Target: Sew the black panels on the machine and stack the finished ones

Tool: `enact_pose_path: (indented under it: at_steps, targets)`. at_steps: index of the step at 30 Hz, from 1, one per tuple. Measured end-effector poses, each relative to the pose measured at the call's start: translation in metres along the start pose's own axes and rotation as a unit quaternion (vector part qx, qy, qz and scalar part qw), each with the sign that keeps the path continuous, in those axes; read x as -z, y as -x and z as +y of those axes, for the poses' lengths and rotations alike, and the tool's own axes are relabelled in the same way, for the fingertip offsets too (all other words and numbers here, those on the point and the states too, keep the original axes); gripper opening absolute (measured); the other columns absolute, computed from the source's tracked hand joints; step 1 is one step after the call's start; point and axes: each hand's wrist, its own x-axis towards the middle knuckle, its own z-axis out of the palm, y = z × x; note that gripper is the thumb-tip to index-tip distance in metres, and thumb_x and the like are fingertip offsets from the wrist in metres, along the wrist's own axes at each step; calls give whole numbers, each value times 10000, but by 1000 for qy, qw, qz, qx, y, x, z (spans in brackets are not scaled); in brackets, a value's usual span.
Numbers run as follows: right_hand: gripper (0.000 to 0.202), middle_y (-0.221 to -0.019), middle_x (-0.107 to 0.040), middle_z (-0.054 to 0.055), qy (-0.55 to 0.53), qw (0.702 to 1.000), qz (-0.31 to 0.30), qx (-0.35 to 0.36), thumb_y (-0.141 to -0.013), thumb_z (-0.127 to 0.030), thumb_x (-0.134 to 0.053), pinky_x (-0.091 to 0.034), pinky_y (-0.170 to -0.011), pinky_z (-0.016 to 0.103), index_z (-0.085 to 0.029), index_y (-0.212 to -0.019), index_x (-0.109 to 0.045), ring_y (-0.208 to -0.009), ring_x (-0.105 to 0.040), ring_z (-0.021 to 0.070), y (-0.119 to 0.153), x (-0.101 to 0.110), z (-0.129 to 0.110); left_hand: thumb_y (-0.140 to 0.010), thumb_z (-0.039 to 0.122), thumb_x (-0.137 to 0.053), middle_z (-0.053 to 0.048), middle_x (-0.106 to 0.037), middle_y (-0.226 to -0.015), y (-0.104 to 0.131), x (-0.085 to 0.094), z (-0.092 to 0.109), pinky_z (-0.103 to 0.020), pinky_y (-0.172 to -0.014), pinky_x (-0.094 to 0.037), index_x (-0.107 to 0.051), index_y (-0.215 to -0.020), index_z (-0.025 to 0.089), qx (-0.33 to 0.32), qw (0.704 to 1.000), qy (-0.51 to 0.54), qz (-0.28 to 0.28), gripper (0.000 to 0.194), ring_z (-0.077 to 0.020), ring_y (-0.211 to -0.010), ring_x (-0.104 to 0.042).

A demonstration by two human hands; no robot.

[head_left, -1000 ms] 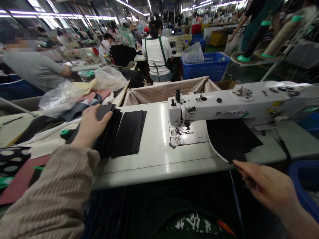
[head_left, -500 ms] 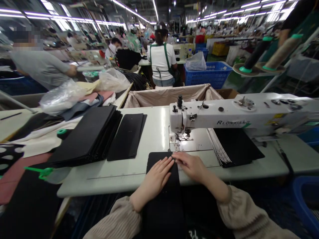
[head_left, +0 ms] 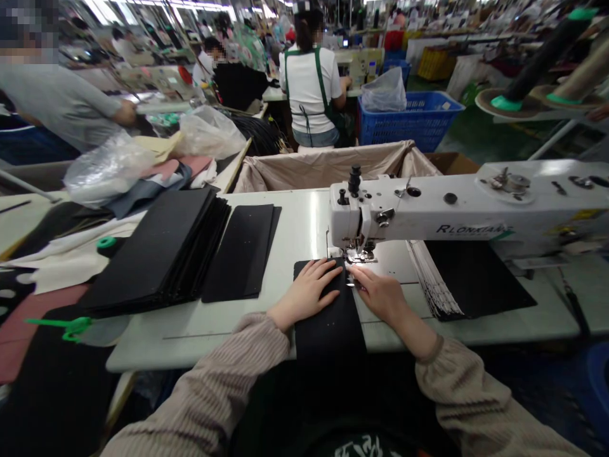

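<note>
Black panel (head_left: 328,346) under left hand (head_left: 307,297)

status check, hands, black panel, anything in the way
Left hand flat on black panel; right hand at its right edge. Far end by sewing machine's presser foot, near end past table edge. Right fingertips close to foot; panel stack apart, left.

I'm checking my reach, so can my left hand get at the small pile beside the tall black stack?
Probably yes: your left hand rests on a black panel, and nothing stands on the strip of tabletop towards the small pile.
</note>
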Motion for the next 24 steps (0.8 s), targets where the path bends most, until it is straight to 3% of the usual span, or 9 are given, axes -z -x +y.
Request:
enact_pose_path:
  at_steps: [3, 13, 24]
  targets:
    - [527, -1472, -508, 23, 14, 1000, -14, 1, -951, -262, -453, -536, -773, 305, -318, -1474, -411, -1071, -653, 199, -2, 2, -1, -962, 408, -515, -64, -345, -1569, -7, -2, -3, -515, -1209, -203, -365, -1493, 265, -13, 1000, 11, -7, 570, -266, -1477, -248]
    - [554, -1472, -498, 36, 59, 996, -62, -15, -953, -298, -423, -534, -715, 316, -348, -1502, -367, -938, -677, 199, -6, 6, -3, -958, 412, -519, -39, -327, -1580, -9, 0, -4, -473, -1229, -170, -380, -1485, 268, 0, 1000, 14, -14, 563, -237, -1484, -235]
    - [520, -1463, -514, 7, 44, 998, -46, -7, -966, -328, -411, -528, -711, 313, -343, -1485, -398, -945, -677, 203, -5, 5, -2, -952, 388, -535, -50, -347, -1570, -10, 0, -5, -490, -1225, -170, -390, -1481, 271, -7, 999, 38, -10, 561, -250, -1477, -253]
